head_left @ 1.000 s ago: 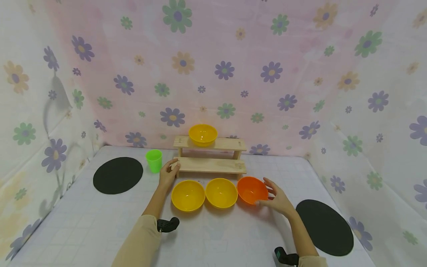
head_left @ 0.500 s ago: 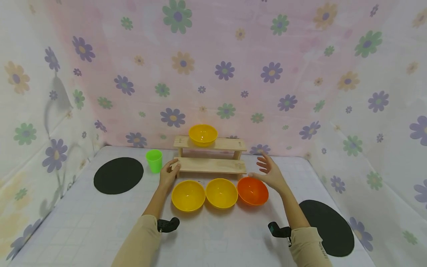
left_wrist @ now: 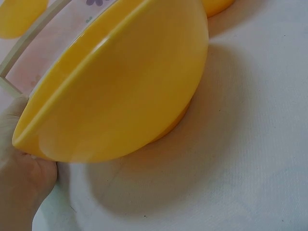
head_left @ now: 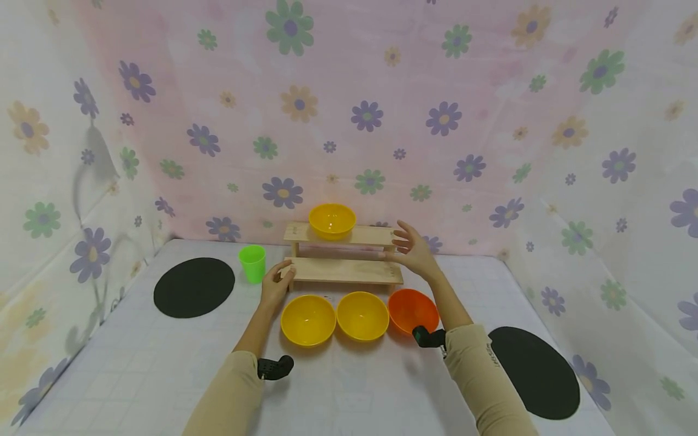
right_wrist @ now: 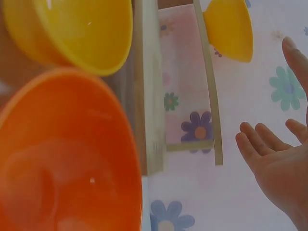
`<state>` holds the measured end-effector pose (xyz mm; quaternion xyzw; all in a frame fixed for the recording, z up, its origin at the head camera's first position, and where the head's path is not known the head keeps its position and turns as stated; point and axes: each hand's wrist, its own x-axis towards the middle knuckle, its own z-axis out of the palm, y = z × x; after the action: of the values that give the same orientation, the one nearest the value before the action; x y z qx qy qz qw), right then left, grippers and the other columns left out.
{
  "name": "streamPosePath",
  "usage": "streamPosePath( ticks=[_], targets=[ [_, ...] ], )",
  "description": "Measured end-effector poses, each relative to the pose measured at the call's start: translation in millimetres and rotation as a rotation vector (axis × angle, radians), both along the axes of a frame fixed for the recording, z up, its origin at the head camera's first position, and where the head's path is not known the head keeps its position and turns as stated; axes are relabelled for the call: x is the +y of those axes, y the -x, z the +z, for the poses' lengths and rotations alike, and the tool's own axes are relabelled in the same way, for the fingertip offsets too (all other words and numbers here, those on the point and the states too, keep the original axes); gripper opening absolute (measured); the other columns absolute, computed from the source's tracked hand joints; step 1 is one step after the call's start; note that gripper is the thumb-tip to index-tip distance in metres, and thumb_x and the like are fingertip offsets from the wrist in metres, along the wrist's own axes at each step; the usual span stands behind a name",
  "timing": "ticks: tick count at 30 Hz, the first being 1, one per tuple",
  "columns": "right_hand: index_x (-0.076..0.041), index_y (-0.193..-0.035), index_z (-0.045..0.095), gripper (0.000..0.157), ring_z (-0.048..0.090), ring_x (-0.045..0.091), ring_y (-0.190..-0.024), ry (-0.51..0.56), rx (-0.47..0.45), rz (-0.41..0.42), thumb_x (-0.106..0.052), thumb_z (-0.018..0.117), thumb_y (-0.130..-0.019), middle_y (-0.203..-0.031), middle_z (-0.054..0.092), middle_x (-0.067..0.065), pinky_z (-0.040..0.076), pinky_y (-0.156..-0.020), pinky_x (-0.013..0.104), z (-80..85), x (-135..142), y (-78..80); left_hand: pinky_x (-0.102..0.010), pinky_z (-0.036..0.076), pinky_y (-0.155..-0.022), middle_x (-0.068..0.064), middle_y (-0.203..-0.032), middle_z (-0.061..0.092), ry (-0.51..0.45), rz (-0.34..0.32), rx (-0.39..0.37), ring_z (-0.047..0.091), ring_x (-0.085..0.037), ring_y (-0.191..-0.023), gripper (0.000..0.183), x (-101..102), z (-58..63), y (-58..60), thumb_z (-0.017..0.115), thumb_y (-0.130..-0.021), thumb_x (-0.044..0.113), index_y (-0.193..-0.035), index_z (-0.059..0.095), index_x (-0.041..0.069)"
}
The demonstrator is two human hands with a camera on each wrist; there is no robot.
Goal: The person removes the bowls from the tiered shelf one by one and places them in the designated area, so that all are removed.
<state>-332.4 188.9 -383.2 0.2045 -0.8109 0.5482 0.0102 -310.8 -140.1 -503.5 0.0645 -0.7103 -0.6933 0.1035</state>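
A two-tier wooden stand point(head_left: 343, 270) bears a yellow bowl point(head_left: 332, 222) on its upper shelf, left of the middle. My left hand point(head_left: 274, 289) grips the left end of the lower shelf; in the left wrist view, a large yellow bowl point(left_wrist: 125, 86) hides its fingers. Fingers apart and holding nothing, my right hand point(head_left: 417, 254) is raised by the stand's right end, and the right wrist view shows its spread fingers point(right_wrist: 250, 144). Before the stand, a left yellow bowl point(head_left: 308, 321), a middle yellow bowl point(head_left: 362, 316) and an orange bowl point(head_left: 409, 307) form a row.
A green cup point(head_left: 253, 264) stands left of the stand, with a black round mat point(head_left: 194, 287) beyond it. Another black mat point(head_left: 537, 372) lies at the right, partly behind the right sleeve. Flowered cloth point(head_left: 354, 79) rises behind the table.
My right hand has let go of the orange bowl and moved up and left to the stand's right end. The left hand and the bowls stay where they were.
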Motion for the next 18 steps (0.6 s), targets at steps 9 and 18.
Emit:
streamPosePath(
  ticks=[9, 18],
  targets=[
    [0.0, -0.148, 0.019, 0.087, 0.039, 0.047, -0.126, 0.114, -0.034, 0.014, -0.006, 0.072, -0.08, -0.143, 0.03, 0.033, 0.031, -0.106, 0.053, 4.4, -35, 24.4, -0.041, 0.024, -0.112, -0.017, -0.141, 0.044, 0.003, -0.003, -0.003, 0.032, -0.031, -0.134, 0.039, -1, -0.3, 0.0, 0.059, -0.093, 0.017, -0.128, 0.055, 0.0],
    [-0.001, -0.148, 0.021, 0.085, 0.042, 0.042, -0.125, 0.129, -0.037, -0.009, -0.009, 0.072, -0.081, -0.142, 0.034, 0.031, 0.034, -0.106, 0.046, 0.4, -59, 43.7, -0.044, 0.029, -0.109, -0.018, -0.141, 0.044, 0.007, -0.008, 0.007, 0.037, -0.032, -0.13, 0.039, -1, -1.8, 0.6, 0.06, -0.093, 0.018, -0.127, 0.055, 0.0]
  ],
)
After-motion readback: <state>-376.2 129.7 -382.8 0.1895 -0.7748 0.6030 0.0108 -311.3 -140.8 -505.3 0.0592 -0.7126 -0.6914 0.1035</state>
